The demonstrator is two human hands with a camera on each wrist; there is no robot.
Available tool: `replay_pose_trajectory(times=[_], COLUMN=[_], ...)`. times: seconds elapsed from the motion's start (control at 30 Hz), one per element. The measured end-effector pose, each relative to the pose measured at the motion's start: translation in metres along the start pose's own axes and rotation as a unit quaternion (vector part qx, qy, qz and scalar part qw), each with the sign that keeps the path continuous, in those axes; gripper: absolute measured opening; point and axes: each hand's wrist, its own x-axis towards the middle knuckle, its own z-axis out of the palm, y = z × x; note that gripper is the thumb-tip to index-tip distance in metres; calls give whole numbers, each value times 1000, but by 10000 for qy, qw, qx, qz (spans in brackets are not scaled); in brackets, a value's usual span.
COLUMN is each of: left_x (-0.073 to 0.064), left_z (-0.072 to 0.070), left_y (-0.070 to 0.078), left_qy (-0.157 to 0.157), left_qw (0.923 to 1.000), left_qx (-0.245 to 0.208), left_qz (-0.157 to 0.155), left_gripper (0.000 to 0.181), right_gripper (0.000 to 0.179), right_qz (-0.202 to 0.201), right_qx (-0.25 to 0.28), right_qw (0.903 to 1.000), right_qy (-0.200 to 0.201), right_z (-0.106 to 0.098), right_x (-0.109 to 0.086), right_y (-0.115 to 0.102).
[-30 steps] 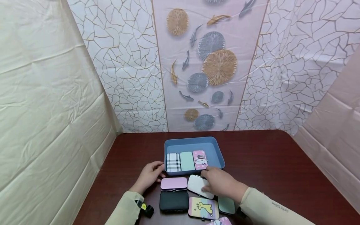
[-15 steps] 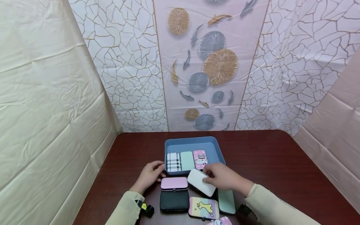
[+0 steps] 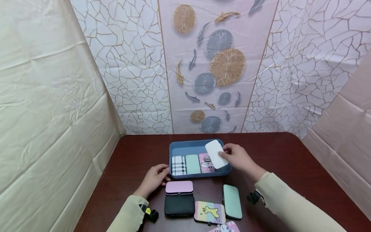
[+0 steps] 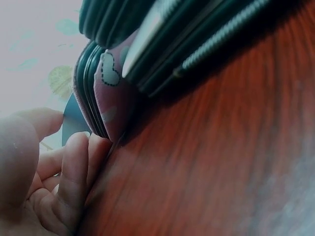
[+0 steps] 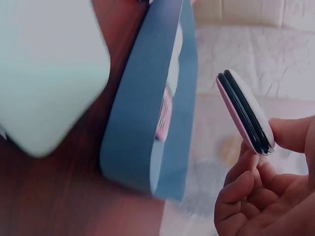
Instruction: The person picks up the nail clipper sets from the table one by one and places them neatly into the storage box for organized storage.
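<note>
The right hand (image 3: 238, 157) pinches the white case (image 3: 215, 154) between its thumb and fingers (image 5: 236, 189), tilted over the right part of the tray (image 3: 188, 150), above its rim. The left hand (image 3: 154, 178) touches the tray's left near corner, fingers loosely bent. Along the tray's near wall, inside, lie the plaid case (image 3: 178, 165), green case (image 3: 193, 164) and pink case (image 3: 205, 162), side by side from the left. On the surface (image 3: 275, 170) in front of the tray lie the lilac case (image 3: 179, 187), nearest it, then the black case (image 3: 179, 206), mint case (image 3: 232, 202), giraffe case (image 3: 209, 212) and, farthest, a second pink case (image 3: 225, 227).
</note>
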Motion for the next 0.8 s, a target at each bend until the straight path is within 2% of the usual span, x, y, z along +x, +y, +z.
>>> replay_pose_trajectory(times=[0.17,0.37,0.63,0.8], left_x=[0,0,1,1], left_z=[-1,-1,-1,-1], left_y=[0,-2,-2,-1], left_qy=[56,-36,-31,-26], left_qw=[10000,10000,10000,10000], left_qx=[-1,-67,-71,-45], left_qz=[-61,-31,-35,-65], left_gripper=[43,43,43,43], right_gripper=[37,41,39,39], right_qz=[505,856,918,872], right_qx=[-43,-164,-210,-216], right_qw=[9987,9962,9954,9959], right_qy=[51,28,-162,-116], right_z=[3,7,16,20], right_x=[24,33,34,35], right_y=[17,32,40,44])
